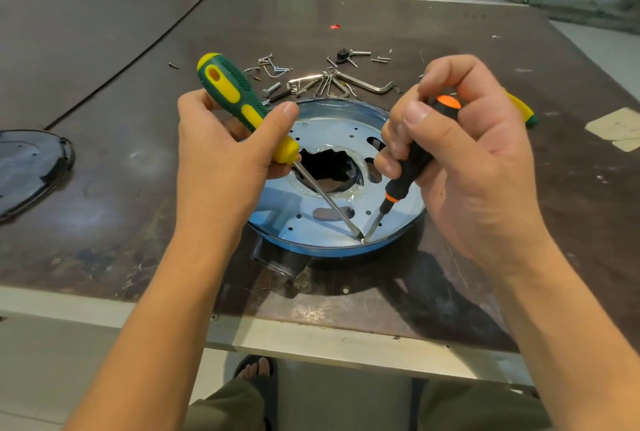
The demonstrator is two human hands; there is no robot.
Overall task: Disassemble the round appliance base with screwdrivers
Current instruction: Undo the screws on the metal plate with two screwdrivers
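The round appliance base (311,226), a bluish metal disc with a jagged dark hole in its middle, lies on the brown table near the front edge. My left hand (221,160) grips a green-and-yellow screwdriver (235,98). My right hand (460,160) grips a black-and-orange screwdriver (412,167). Both shafts slant down and their tips meet at one spot on the disc's near rim (362,240).
Loose screws, bolts and hex keys (332,82) lie scattered behind the base. A second yellow-green screwdriver (523,111) peeks out behind my right hand. A black oval cover (27,167) rests at the left. Paper scraps (616,129) lie at the right edge. The table's front edge (311,330) is close.
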